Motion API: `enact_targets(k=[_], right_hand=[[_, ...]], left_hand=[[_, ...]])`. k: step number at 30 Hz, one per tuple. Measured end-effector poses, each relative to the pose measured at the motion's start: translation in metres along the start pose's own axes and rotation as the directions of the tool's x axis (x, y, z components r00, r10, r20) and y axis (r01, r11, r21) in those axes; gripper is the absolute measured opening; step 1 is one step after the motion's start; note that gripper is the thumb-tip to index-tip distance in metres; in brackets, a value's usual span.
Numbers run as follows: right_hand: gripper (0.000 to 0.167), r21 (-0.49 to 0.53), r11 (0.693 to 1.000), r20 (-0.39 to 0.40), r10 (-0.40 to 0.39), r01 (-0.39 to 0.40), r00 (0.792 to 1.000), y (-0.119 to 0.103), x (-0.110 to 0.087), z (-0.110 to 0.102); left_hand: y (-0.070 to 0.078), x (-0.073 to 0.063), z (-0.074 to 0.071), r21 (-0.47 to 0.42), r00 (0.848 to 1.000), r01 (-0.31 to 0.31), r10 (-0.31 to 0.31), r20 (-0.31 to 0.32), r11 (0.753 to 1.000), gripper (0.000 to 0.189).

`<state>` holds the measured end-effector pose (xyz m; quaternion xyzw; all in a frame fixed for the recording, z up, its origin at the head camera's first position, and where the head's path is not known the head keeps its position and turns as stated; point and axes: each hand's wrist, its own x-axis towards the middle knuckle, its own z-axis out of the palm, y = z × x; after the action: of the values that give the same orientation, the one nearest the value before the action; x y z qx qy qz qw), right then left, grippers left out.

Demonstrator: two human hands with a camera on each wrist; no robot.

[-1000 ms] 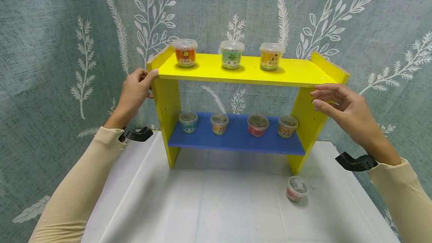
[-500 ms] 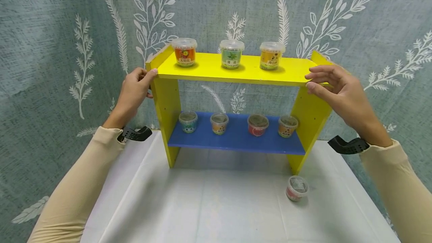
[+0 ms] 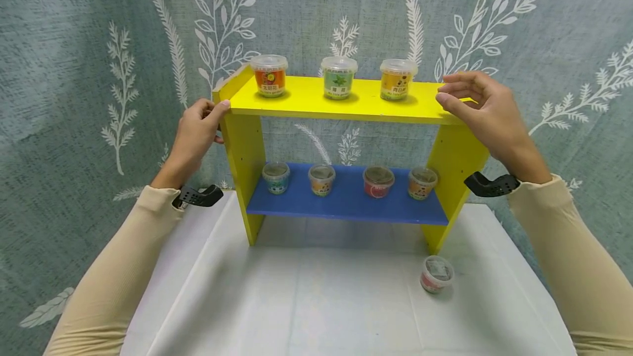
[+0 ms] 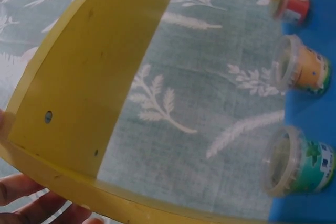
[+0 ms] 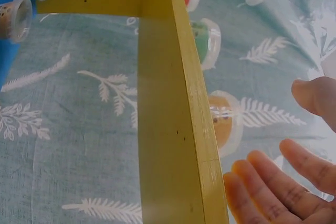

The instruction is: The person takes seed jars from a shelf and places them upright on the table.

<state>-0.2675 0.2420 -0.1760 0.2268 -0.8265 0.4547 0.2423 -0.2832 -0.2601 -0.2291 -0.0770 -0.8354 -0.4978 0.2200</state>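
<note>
My left hand grips the upper left corner of a yellow and blue shelf, the thumb on the front edge; in the left wrist view its fingers lie at the outer side. Relaxed and holding nothing, my right hand hovers by the right end of the yellow top board and hides that end. Nearest to it stands a lidded tub with a yellow label. Along the same board are a green-labelled tub and an orange-labelled tub.
On the blue lower board stand a teal tub, two orange tubs including the right one, and a red tub. Another tub with a red label sits on the white table, before the shelf's right leg. Patterned cloth hangs behind.
My right hand has moved up and to the left, from the shelf's right front edge to above the top board. The left hand keeps its grip in place.
</note>
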Motion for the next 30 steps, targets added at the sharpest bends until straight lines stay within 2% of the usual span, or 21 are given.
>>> enact_targets(k=[5, 12, 18, 24, 30], right_hand=[[0.046, -0.038, 0.998, 0.022, 0.054, -0.053, 0.998, -0.001, 0.009, 0.003], [0.066, -0.156, 0.974, 0.088, 0.179, -0.164, 0.98, -0.006, 0.023, 0.007], [0.073, -0.157, 0.967, 0.13, 0.224, -0.203, 0.966, -0.01, 0.036, 0.011], [0.082, -0.129, 0.969, 0.174, 0.231, -0.21, 0.957, -0.014, 0.054, 0.018], [0.085, -0.108, 0.964, 0.183, 0.261, -0.245, 0.948, -0.015, 0.067, 0.02]], left_hand=[[-0.001, 0.0, 0.0, 0.006, 1.0, -0.002, 0.002, 0.001, 1.0, 0.061], [-0.004, -0.001, 0.0, 0.0, 1.0, -0.005, 0.005, 0.001, 1.0, 0.06], [-0.005, -0.003, 0.001, 0.006, 1.0, 0.002, -0.002, -0.004, 1.0, 0.062], [-0.003, -0.003, -0.001, 0.006, 1.0, 0.012, -0.012, -0.008, 1.0, 0.062], [0.0, 0.0, 0.0, 0.015, 1.0, 0.004, -0.004, -0.004, 1.0, 0.063]])
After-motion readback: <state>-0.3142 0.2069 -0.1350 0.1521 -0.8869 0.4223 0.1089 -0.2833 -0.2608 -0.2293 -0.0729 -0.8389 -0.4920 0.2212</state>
